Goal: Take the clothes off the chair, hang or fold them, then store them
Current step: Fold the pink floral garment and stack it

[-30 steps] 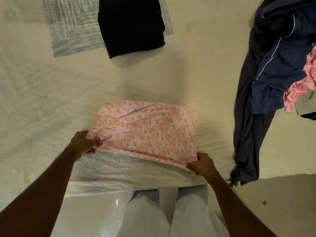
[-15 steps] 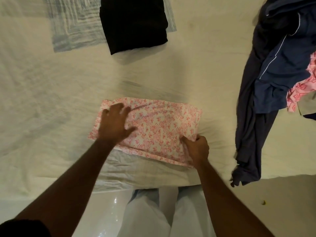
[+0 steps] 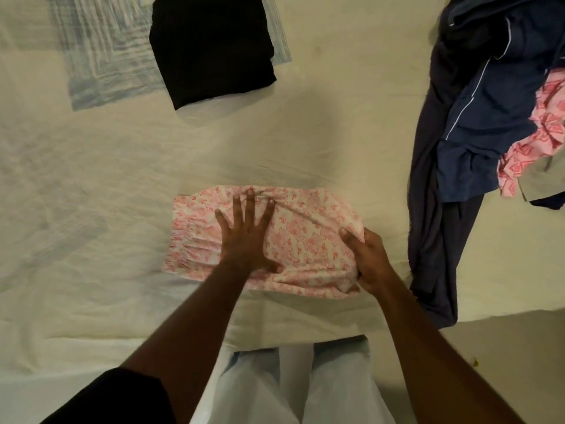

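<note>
A folded pink garment [image 3: 305,240] lies on the bed [image 3: 91,194] at centre frame. The left hand [image 3: 244,237] presses flat on it, fingers spread. The right hand [image 3: 368,261] grips its right edge. A black fold [image 3: 211,47] sits at upper centre; dark clothes [image 3: 470,117] are piled at upper right.

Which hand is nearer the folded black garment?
Left. The left hand lies flat on the pink floral garment, roughly below the folded black garment. The right hand grips the pink garment's right end, farther off.
</note>
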